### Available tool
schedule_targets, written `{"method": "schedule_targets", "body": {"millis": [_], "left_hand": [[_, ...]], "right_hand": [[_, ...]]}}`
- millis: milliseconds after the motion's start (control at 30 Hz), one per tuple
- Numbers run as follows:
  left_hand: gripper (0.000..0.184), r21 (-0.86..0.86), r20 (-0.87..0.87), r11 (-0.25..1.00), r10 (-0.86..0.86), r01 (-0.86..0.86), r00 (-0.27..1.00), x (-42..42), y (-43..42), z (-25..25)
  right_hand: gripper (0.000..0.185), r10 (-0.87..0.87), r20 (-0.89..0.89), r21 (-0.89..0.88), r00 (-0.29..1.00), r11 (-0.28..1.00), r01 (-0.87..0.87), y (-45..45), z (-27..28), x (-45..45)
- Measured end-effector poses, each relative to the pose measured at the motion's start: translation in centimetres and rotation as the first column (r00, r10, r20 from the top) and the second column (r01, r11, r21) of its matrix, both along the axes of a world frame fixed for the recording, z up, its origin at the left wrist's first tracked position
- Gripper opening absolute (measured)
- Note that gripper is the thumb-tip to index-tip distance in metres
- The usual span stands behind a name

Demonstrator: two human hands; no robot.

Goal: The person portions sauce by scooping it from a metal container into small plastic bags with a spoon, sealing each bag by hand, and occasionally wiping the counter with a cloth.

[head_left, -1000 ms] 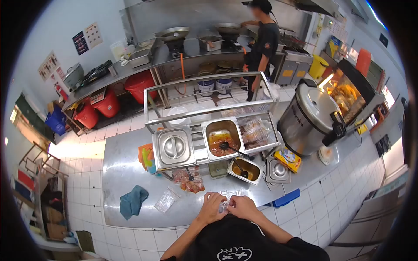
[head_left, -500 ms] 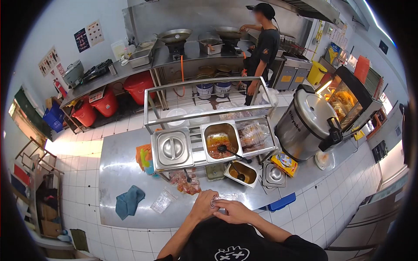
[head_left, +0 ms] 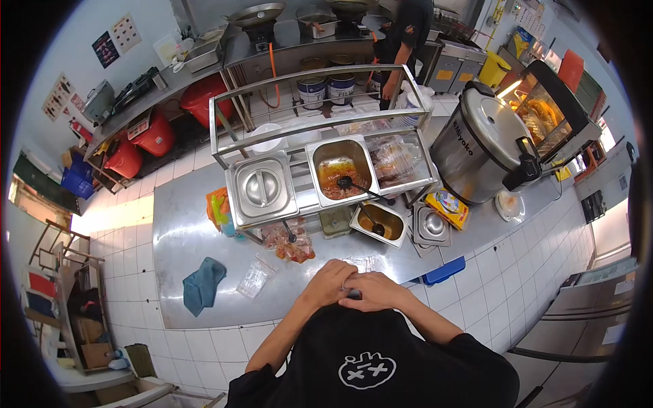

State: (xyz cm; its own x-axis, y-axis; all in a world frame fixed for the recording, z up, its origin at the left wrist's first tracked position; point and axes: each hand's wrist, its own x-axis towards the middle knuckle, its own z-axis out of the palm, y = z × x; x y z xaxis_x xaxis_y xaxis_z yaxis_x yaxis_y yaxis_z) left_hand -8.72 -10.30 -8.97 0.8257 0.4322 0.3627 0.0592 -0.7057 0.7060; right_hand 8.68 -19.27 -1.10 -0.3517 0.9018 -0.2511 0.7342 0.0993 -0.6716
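Note:
My left hand (head_left: 329, 281) and my right hand (head_left: 375, 291) meet in front of my chest, over the table's near edge. Both have curled fingers pressed together; whatever is between them is hidden. Just beyond them lies a clear plastic piece (head_left: 358, 262). To the left are a flat clear plastic bag (head_left: 257, 277), a plastic bag of reddish food pieces (head_left: 292, 246) and a crumpled teal cloth (head_left: 204, 285). Ahead sit a steel pan of reddish sauce (head_left: 325, 183) with a black ladle (head_left: 345, 182) and a smaller sauce pan (head_left: 391, 234) with another ladle.
A metal rack (head_left: 320, 141) spans the steel table (head_left: 180, 224), holding a lidded pan (head_left: 262, 197). At right stand a yellow packet (head_left: 449, 208), a large rice cooker (head_left: 469, 149) and a lit display case (head_left: 544, 115). A co-worker (head_left: 411, 37) stands by the stoves behind.
The view has tipped downward, so table and rack sit higher in the picture. My hands remain together near my chest. The co-worker's raised arm is no longer visible.

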Motion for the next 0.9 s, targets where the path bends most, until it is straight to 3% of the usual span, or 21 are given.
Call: {"method": "schedule_targets", "body": {"millis": [167, 367, 467, 667, 767, 900], "left_hand": [[0.048, -0.008, 0.030, 0.999, 0.041, -0.040, 0.999, 0.4, -1.2, -0.6], [0.042, 0.001, 0.021, 1.000, 0.024, -0.024, 0.999, 0.4, -0.8, -0.3], [0.043, -0.008, 0.020, 1.000, 0.023, -0.023, 1.000, 0.4, -1.0, -0.4], [0.050, -0.002, 0.037, 1.000, 0.028, -0.028, 0.999, 0.0, -0.3, 0.5], [0.053, 0.151, 0.086, 0.987, 0.050, -0.062, 0.995, 0.5, 0.0, 2.2], [0.053, 0.117, 0.129, 0.985, 0.108, -0.123, 0.986, 0.5, -0.2, 1.3]], "right_hand": [[0.050, 0.026, -0.002, -0.035, 1.000, 0.999, -0.026, -0.1, 0.7, 0.1], [0.046, 0.046, 0.023, 0.031, 0.999, 0.998, -0.046, -0.2, 0.4, 0.3], [0.042, 0.078, 0.094, -0.035, 0.993, 0.997, -0.075, 0.1, 1.0, 0.3], [0.037, 0.077, 0.149, 0.176, 0.986, 0.979, -0.103, -0.2, 0.6, 0.0], [0.038, 0.054, 0.143, 0.191, 0.988, 0.978, -0.081, -0.1, 1.2, -0.1], [0.035, 0.049, 0.068, 0.191, 0.996, 0.980, -0.061, 0.6, 1.7, 0.1]]}}
